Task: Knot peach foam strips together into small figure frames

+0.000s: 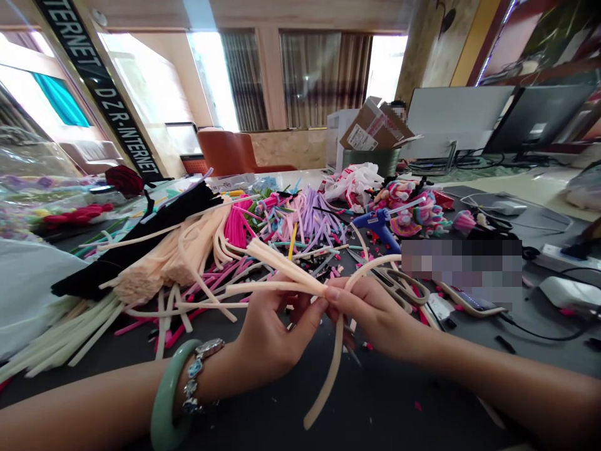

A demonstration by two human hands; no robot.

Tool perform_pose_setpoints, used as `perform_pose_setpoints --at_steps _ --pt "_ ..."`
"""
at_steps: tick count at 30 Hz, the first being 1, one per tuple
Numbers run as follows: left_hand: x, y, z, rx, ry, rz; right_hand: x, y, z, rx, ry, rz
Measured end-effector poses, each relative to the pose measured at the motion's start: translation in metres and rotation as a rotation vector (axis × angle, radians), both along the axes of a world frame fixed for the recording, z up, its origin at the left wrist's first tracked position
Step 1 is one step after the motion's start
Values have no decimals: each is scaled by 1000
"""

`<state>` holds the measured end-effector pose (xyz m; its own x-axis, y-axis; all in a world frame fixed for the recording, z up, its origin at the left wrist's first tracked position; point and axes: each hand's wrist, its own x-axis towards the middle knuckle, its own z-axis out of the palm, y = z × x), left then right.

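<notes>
- On my left wrist [224, 371], a thick, smooth, pale green bangle [162, 401], rounded and glossy
- Beside it, my silvery bracelet [191, 383], its ornate links set with light blue stones

single head-worn view, looking forward and down, hands [323, 307] close, tabletop [253, 388] below, windows [323, 81] beyond

Both hands [319, 313] pinch cream stems [286, 269] (fuzzy ones).

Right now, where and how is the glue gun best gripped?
The glue gun looks best gripped by its handle, approached from the near right: the handle slants that way, while the nozzle end points left.
</notes>
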<state>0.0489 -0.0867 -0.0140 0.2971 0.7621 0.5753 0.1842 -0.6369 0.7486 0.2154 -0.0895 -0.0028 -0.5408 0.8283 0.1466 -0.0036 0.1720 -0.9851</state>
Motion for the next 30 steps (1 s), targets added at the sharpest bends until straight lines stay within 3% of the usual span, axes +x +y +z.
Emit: perform_pose_setpoints --at_steps 6,11,17,23,30 --pt "-5 4 -7 200 79 50 -1 2 1 -67 -16 23" --pt "-6 8 -11 220 106 66 -2 3 -1 -90 14 28" --pt "-7 10 -10 251 168 82 1 7 -2 -41 -72 36" --pt "-10 12 -7 448 221 75 1 7 -2 -46 -109 54" --pt "-8 14 -6 314 197 79 1 8 -4 -94 -72 55"
